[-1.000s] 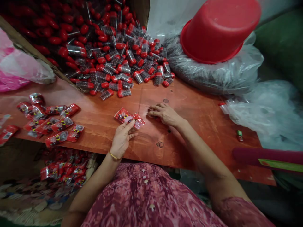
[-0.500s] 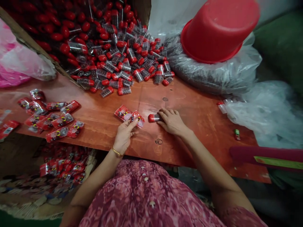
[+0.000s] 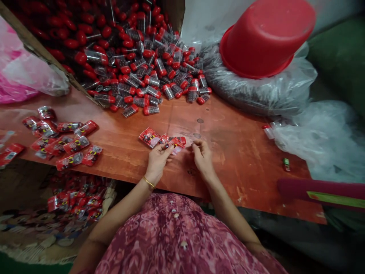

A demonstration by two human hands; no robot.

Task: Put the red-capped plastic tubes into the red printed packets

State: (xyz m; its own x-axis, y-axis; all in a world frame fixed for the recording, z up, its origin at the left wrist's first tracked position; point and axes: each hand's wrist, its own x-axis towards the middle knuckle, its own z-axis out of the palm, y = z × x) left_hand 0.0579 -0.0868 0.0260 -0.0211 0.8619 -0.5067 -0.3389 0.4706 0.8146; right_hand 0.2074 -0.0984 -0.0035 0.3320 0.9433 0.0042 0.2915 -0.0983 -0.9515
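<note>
My left hand [image 3: 159, 161] pinches a red printed plastic wrapper [image 3: 177, 142] over the table. A red-capped end seems to show at the wrapper's right side, but I cannot tell how far the small container sits inside. Just to the right, my right hand [image 3: 203, 156] has thumb and fingers drawn together beside the wrapper's end. Whatever those fingertips hold, if anything, is too small to make out. More red printed wrappers [image 3: 148, 136] lie flat on the table just beyond my left fingers.
Clear red-capped containers [image 3: 152, 91] spill from a cardboard box [image 3: 82, 93]. Wrapped packs [image 3: 70, 144] lie at left. A red bucket [image 3: 268, 38] rests upside down on a filled plastic bag [image 3: 256, 95]. Clear plastic bags [image 3: 322, 140] and a small green-topped item [image 3: 286, 164] are at right.
My right hand has moved left and closer to my body, and its fingers no longer lie over the container. The left hand has shifted right with the wrapper, where the container now seems to be.
</note>
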